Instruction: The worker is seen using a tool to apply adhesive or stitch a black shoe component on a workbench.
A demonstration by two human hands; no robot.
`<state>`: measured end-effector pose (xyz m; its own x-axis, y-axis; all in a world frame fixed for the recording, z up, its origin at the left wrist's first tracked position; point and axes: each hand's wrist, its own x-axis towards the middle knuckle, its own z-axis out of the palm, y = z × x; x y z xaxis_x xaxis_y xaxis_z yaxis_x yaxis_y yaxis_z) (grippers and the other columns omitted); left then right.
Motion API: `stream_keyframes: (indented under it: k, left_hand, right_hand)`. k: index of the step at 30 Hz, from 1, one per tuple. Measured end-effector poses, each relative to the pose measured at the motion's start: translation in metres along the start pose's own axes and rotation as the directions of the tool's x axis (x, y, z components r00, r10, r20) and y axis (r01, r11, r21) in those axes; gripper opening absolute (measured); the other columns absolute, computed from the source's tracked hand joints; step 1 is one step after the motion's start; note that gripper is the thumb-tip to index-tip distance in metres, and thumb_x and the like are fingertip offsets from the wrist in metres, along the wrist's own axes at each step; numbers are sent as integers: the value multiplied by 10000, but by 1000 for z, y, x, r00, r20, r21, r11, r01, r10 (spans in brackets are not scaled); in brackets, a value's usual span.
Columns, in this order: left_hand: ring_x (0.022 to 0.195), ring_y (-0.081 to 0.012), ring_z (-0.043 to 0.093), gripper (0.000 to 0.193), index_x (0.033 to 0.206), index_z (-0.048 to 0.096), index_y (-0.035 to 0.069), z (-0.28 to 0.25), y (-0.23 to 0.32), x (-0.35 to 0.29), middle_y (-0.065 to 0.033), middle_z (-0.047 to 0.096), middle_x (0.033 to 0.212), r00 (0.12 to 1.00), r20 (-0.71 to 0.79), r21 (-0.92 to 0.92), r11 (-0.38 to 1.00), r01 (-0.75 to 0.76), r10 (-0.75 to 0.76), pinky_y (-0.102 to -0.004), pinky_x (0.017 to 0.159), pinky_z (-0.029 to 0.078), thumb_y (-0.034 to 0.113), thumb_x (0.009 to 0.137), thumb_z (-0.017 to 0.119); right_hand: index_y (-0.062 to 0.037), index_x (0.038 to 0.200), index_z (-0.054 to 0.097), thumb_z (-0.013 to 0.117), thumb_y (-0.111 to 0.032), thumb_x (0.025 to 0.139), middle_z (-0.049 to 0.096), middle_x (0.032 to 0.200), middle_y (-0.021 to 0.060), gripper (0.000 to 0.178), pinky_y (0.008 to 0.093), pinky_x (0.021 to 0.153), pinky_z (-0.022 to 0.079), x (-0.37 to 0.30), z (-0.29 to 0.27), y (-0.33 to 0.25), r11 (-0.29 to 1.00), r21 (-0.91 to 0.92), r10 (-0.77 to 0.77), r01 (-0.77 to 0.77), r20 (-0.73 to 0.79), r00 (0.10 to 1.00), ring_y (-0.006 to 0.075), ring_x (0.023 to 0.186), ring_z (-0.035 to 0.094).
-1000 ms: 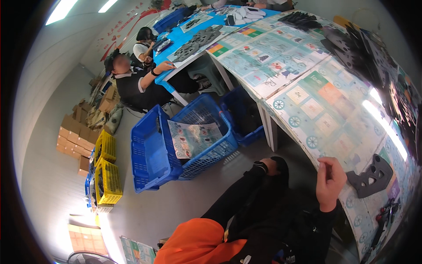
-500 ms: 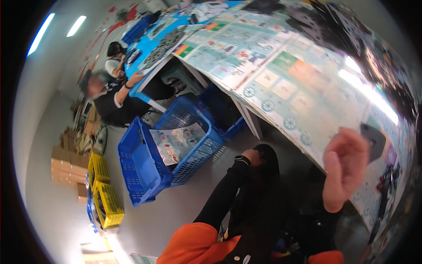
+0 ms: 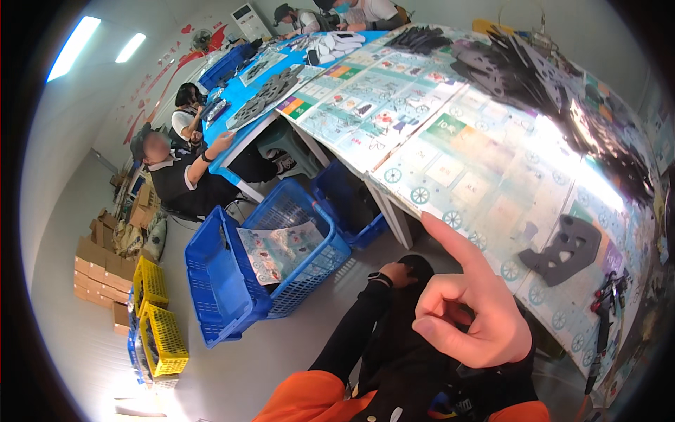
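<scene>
My right hand [image 3: 478, 309] is raised in front of the table's near edge. Its index finger points up and left, the other fingers curl loosely, and it holds nothing. On my dark-trousered knee [image 3: 416, 264] rests my left hand [image 3: 398, 274], fingers laid over the cloth, with no object visible in it. A flat dark grey cut-out piece [image 3: 571, 252] with holes and a notched edge lies on the table [image 3: 422, 158], to the right of my right hand and apart from it. Beside the piece is a black tool with red parts [image 3: 609, 295], its kind unclear.
Heaps of dark cut pieces [image 3: 520, 77] cover the table's far right. Blue crates [image 3: 225, 281] stand on the floor at left, one with a printed sheet [image 3: 278, 246]. Yellow crates [image 3: 165, 341] and cartons [image 3: 98, 274] lie further left. Several people sit around the blue table [image 3: 292, 53].
My right hand has moved left, away from the grey piece, and its index finger now stretches out. The piece, partly hidden before, shows whole. My left hand stays on the knee.
</scene>
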<state>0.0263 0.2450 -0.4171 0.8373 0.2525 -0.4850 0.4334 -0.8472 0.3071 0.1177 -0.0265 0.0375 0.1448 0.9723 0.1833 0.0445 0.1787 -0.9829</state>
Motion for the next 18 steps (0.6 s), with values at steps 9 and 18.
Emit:
stream_keyframes:
  k: [9, 18]
  left_hand:
    - [732, -248, 746, 644, 926, 748, -11, -160, 85, -135, -110, 728, 718, 930, -282, -703, 711, -34, -235, -349, 690, 556, 527, 1114, 447]
    - [572, -197, 541, 623, 795, 608, -7, -231, 168, -235, -91, 558, 667, 610, -791, -526, 571, -630, -56, -347, 556, 407, 438, 1156, 365]
  right_hand:
    - [-203, 1717, 205, 806, -199, 769, 153, 1720, 303, 1122, 312, 743, 549, 4, -13, 25, 585, -697, -667, 416, -121, 735, 274, 1079, 654]
    - [-154, 1473, 599, 886, -307, 824, 300, 1654, 350, 726, 383, 758, 630, 26, 42, 51, 655, -716, -195, 240, 146, 970, 422, 1089, 725]
